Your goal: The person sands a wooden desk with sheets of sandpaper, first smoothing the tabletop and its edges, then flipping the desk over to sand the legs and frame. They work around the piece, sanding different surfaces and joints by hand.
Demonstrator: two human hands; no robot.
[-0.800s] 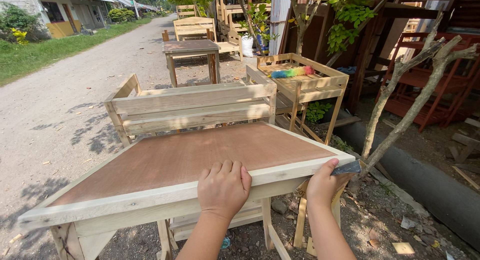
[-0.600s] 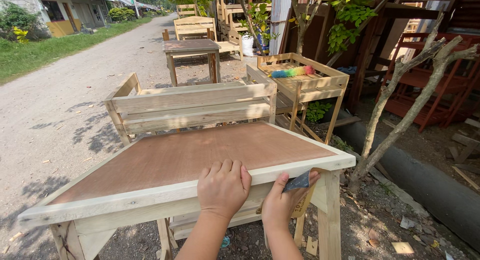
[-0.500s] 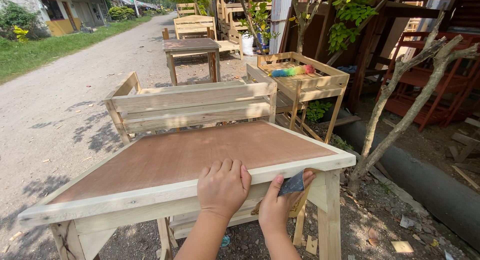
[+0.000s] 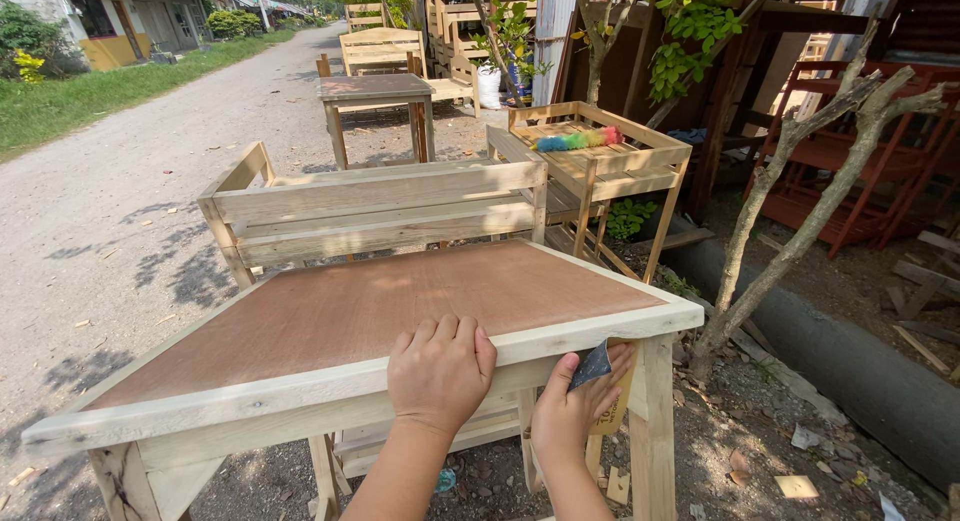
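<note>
A wooden table (image 4: pixel 640 317) with a pale frame and a brown plywood top stands in front of me. My left hand (image 4: pixel 440 371) lies flat over the table's near edge, fingers spread on the frame. My right hand (image 4: pixel 575 411) is below that edge, near the right front leg (image 4: pixel 655 431). It holds a folded piece of dark sandpaper (image 4: pixel 592 365) pressed against the front rail under the frame.
A wooden bench (image 4: pixel 380 213) stands just behind the table. Further back are a small dark-topped table (image 4: pixel 375 87), a slatted tray table (image 4: pixel 640 161) with a multicoloured duster (image 4: pixel 577 139), and more chairs. A bare tree (image 4: pixel 800 201) and a dark pipe (image 4: pixel 850 361) lie to the right.
My right hand with the sandpaper slid left from the table's right corner along the front edge, then settled under the rail. My left hand stayed put.
</note>
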